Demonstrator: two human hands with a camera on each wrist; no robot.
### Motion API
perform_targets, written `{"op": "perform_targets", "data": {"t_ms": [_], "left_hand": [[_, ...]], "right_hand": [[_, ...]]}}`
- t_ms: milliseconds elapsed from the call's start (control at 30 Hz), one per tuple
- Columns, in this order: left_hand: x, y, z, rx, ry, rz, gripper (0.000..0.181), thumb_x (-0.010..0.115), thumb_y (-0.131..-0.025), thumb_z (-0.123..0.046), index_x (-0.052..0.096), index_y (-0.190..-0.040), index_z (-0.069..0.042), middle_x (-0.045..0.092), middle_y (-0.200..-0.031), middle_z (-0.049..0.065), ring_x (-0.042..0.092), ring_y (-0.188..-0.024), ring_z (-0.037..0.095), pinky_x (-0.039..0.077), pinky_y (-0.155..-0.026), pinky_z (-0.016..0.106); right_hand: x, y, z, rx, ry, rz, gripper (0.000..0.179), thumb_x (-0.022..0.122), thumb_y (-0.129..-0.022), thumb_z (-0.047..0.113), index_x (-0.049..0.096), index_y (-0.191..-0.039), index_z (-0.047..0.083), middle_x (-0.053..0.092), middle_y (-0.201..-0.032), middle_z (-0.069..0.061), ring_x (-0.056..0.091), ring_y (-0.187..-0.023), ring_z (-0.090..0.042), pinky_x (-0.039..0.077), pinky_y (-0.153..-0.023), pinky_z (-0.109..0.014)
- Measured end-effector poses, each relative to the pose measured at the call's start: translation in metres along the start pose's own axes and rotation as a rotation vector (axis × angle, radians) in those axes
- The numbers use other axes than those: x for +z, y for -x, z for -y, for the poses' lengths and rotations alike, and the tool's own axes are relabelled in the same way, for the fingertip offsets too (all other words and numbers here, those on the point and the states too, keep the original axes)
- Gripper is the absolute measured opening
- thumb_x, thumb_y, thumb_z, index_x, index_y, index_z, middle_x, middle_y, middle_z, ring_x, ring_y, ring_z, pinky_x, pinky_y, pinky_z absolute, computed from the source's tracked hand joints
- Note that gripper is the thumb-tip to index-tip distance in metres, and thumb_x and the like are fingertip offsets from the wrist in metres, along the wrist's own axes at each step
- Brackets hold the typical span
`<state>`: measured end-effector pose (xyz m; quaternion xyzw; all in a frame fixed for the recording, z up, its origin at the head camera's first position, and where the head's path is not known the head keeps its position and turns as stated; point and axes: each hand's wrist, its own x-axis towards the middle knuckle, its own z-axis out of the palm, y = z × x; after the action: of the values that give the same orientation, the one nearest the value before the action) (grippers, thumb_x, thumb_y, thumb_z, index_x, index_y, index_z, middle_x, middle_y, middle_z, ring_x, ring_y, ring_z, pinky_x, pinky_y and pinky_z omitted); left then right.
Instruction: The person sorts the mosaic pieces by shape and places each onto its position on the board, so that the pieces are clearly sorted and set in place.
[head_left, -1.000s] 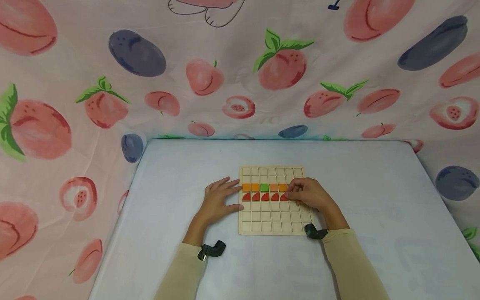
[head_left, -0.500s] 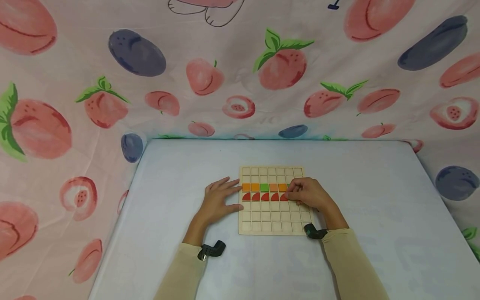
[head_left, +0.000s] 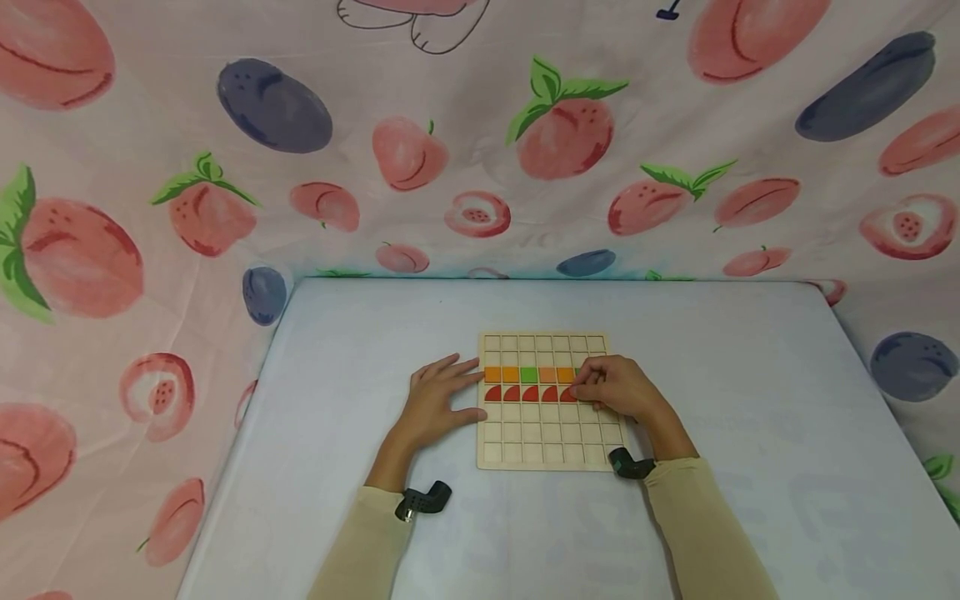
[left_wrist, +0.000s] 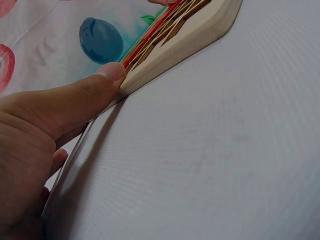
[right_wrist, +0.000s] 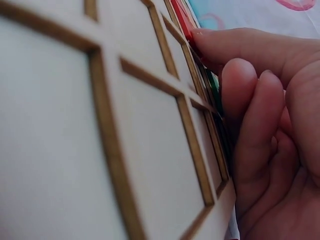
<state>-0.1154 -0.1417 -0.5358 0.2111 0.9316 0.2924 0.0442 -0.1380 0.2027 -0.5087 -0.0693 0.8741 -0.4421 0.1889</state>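
A pale wooden board (head_left: pixel 553 433) with a grid of square recesses lies flat on the table. One row holds square tiles, orange with a green tile (head_left: pixel 528 375) among them. The row below carries red quarter-circle tiles (head_left: pixel 512 393). Spread fingers of my left hand (head_left: pixel 427 408) touch the board's left edge; in the left wrist view the thumb (left_wrist: pixel 95 90) rests on its rim. My right hand (head_left: pixel 618 385) is over the right end of the two rows, its thumb tip against a red tile (right_wrist: pixel 181 17) with the other fingers curled. The hand hides the rows' right ends and the index fingertip's contact.
The board stands on a white-covered table (head_left: pixel 360 333). A fruit-printed cloth (head_left: pixel 450 150) hangs behind and beside it. Dark wrist cameras are strapped to both wrists, the right one (head_left: pixel 630 463) above the board's near right corner.
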Motion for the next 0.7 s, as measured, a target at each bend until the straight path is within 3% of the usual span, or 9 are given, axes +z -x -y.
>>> {"op": "perform_targets", "data": {"t_ms": [300, 533, 700], "left_hand": [[0.001, 0.000, 0.000, -0.004, -0.005, -0.007, 0.067, 0.080, -0.083, -0.053, 0.062, -0.142, -0.025, 0.049, -0.158, -0.009, 0.032, -0.153, 0.023, 0.024, -0.118, 0.057], [0.000, 0.001, -0.001, -0.010, 0.003, -0.002, 0.067, 0.080, -0.083, -0.052, 0.063, -0.142, -0.025, 0.049, -0.157, -0.009, 0.032, -0.153, 0.023, 0.024, -0.118, 0.056], [0.000, 0.001, -0.002, 0.009, 0.003, -0.017, 0.066, 0.080, -0.083, -0.052, 0.063, -0.141, -0.024, 0.050, -0.157, -0.008, 0.033, -0.153, 0.024, 0.024, -0.117, 0.058]], "right_hand": [[-0.007, 0.006, -0.006, 0.058, -0.101, 0.053, 0.019, 0.079, -0.090, 0.026, 0.073, -0.097, 0.010, 0.063, -0.078, -0.005, 0.059, -0.060, -0.017, 0.052, -0.058, -0.028], [-0.022, 0.022, -0.012, 0.075, -0.149, 0.061, 0.024, 0.077, -0.092, 0.030, 0.070, -0.101, 0.009, 0.063, -0.075, -0.011, 0.053, -0.056, -0.019, 0.036, -0.041, -0.029], [-0.033, 0.031, -0.016, 0.085, -0.074, 0.002, 0.022, 0.078, -0.091, 0.031, 0.072, -0.099, 0.011, 0.064, -0.079, -0.010, 0.057, -0.065, -0.021, 0.047, -0.052, -0.032]]}}
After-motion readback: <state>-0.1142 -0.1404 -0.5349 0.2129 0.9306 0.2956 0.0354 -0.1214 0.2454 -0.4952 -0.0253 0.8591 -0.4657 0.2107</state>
